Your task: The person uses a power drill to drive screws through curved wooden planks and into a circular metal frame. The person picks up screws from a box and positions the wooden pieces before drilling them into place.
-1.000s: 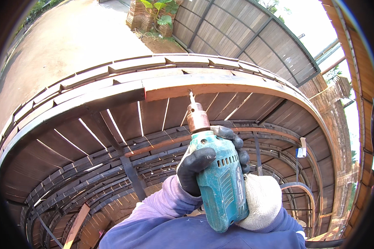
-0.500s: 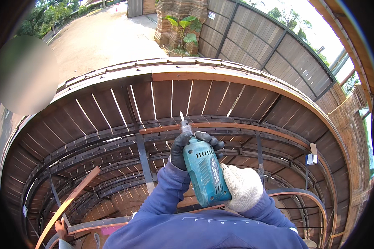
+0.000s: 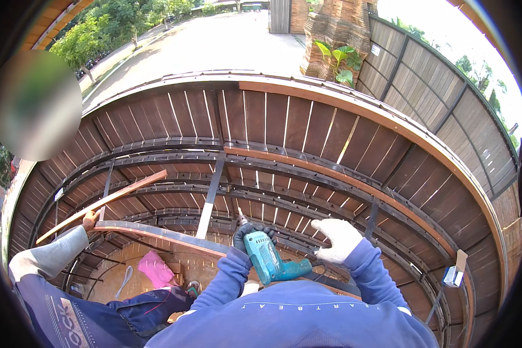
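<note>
A teal power drill [image 3: 265, 256] with a bit in its chuck is in front of my chest, the bit pointing up and away. My left hand [image 3: 242, 236], in a dark glove, is wrapped round the drill's front end, near the chuck. My right hand [image 3: 337, 239], in a white knitted glove, is off the drill to its right; its fingers are apart and hold nothing. The drill's handle [image 3: 296, 268] points toward the right, below that hand.
A curved slatted wooden wall [image 3: 272, 122] with dark frame rails surrounds me. At left, a co-worker's hand [image 3: 90, 220] touches a wooden strip [image 3: 107, 204]. A small open box [image 3: 453, 275] sits on the right rail. A pink cloth [image 3: 154, 269] lies lower left.
My right hand has let go of the drill and moved up and right, opening. The drill is lower in my left hand. The view has swung left, bringing more of the co-worker in.
</note>
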Tool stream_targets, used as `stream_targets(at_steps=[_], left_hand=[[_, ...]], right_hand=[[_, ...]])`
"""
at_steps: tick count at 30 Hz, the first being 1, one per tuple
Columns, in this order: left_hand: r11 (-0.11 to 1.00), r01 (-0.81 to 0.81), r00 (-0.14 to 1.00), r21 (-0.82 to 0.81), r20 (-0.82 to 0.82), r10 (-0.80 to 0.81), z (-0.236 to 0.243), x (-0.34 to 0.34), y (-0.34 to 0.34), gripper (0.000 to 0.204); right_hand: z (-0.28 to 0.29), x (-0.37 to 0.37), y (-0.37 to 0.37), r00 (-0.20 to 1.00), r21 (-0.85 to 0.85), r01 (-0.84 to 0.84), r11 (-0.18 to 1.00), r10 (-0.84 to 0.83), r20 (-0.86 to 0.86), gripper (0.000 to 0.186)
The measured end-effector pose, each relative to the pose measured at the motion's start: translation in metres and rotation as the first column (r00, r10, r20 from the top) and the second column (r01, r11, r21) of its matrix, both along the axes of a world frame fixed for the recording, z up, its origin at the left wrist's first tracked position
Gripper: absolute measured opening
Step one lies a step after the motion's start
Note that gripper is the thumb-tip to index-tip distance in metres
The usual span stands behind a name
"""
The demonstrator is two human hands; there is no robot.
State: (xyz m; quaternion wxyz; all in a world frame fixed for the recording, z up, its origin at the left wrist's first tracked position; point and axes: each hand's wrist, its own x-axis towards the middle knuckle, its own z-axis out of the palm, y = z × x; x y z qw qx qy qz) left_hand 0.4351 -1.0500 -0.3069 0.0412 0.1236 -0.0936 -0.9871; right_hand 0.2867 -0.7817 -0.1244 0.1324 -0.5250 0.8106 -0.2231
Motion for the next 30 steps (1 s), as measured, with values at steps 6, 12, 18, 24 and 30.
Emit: stream_targets(at_steps=[6,12,18,24,30], left_hand=[[0.992,-0.083,0.969,-0.091,-0.238,0.059,-0.024,0.035,0.017,0.033],[0.998,0.055,0.975,0.009,-0.214,-0.051,-0.036,0.001,0.017,0.032],[0.999,0.050,0.956,-0.020,-0.288,-0.053,-0.041,0.013,0.019,0.035],[0.997,0.028,0.970,-0.073,-0.238,-0.045,-0.031,0.003,0.016,0.035],[0.996,0.022,0.976,-0.084,-0.213,-0.039,-0.031,0.004,0.017,0.035]], right_hand=[[0.126,-0.156,-0.067,0.648,-0.359,-0.075,0.930,-0.228,-0.727,0.082],[0.098,-0.296,-0.125,0.654,-0.156,0.320,0.935,-0.337,-0.677,0.089],[0.060,-0.323,-0.145,0.567,-0.325,0.143,0.935,-0.346,-0.747,0.074],[0.061,-0.327,-0.142,0.522,-0.382,0.152,0.911,-0.403,-0.752,0.078],[0.062,-0.317,-0.141,0.480,-0.390,0.180,0.903,-0.426,-0.767,0.078]])
